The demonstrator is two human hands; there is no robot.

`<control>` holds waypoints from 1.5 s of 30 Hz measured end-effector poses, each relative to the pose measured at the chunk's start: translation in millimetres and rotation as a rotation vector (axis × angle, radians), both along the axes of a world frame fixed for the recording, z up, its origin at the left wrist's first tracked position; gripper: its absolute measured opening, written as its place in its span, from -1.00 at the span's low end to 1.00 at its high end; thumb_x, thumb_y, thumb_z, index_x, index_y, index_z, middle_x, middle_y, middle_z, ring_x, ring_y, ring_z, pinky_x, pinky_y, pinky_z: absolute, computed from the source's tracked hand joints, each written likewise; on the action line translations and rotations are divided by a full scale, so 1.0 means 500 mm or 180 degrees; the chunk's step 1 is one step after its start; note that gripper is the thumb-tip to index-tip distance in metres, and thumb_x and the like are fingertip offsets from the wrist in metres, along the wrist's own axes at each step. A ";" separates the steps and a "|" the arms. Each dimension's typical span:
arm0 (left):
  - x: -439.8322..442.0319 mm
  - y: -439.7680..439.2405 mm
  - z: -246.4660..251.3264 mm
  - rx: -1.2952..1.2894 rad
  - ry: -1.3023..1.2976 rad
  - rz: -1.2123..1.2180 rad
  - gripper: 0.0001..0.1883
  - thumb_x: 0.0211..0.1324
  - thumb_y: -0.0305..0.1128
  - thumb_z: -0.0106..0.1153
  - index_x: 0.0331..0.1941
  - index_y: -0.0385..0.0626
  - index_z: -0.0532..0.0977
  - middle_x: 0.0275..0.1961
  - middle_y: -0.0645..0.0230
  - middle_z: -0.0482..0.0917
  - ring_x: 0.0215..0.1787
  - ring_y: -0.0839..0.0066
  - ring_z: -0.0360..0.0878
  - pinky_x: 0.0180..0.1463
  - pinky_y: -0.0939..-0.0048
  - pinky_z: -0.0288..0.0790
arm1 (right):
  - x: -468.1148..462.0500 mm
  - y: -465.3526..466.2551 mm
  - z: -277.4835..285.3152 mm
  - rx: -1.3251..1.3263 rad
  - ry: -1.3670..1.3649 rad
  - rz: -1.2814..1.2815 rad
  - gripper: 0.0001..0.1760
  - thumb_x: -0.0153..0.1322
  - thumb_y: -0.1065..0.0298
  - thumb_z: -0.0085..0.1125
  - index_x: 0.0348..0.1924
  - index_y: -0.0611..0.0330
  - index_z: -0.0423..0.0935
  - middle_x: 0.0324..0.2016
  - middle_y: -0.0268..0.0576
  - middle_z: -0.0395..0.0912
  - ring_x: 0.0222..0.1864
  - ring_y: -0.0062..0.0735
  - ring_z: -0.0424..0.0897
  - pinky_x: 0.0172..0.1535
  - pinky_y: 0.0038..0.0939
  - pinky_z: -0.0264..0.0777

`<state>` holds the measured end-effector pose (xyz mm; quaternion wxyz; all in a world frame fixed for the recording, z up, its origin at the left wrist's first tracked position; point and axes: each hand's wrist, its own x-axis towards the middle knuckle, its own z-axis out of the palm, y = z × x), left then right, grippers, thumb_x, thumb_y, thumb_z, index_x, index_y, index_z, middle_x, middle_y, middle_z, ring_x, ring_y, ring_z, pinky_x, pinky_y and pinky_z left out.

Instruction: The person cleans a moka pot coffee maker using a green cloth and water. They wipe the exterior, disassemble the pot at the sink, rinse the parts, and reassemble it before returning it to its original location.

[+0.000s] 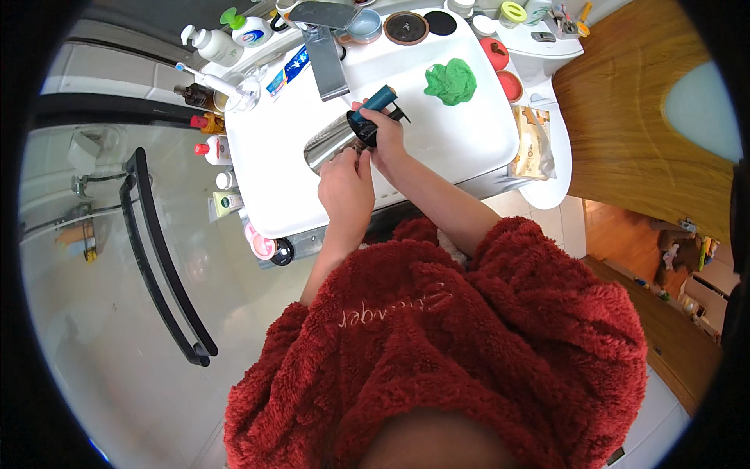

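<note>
A shiny metal cylindrical vessel lies tilted in the white washbasin, below the faucet. Its near side is touched by my left hand, fingers bent against the metal near the black part; the fingertips are partly hidden. My right hand is closed around a teal handle with a black fitting at the vessel's upper right end. Whether handle and vessel are joined cannot be told. A crumpled green cloth lies in the basin to the right of my hands.
Pump bottles, a toothpaste tube and an electric toothbrush stand or lie around the basin's back left. Round containers line the back edge. At right are a tissue pack and a toilet; a glass door's black handle is left.
</note>
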<state>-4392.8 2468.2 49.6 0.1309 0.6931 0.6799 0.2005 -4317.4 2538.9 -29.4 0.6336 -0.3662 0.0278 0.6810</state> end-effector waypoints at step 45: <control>0.067 0.023 0.025 -0.0413 0.1921 -0.0284 -0.75 0.13 -0.12 0.09 -0.35 -0.05 0.52 -0.33 0.37 0.60 -0.15 0.35 0.56 -0.16 0.04 0.42 | 0.025 -0.007 -0.080 0.0226 0.1246 0.1211 -0.67 0.45 0.20 -0.13 0.02 0.04 0.43 -0.06 -0.21 0.49 0.01 -0.31 0.46 0.13 -0.26 0.30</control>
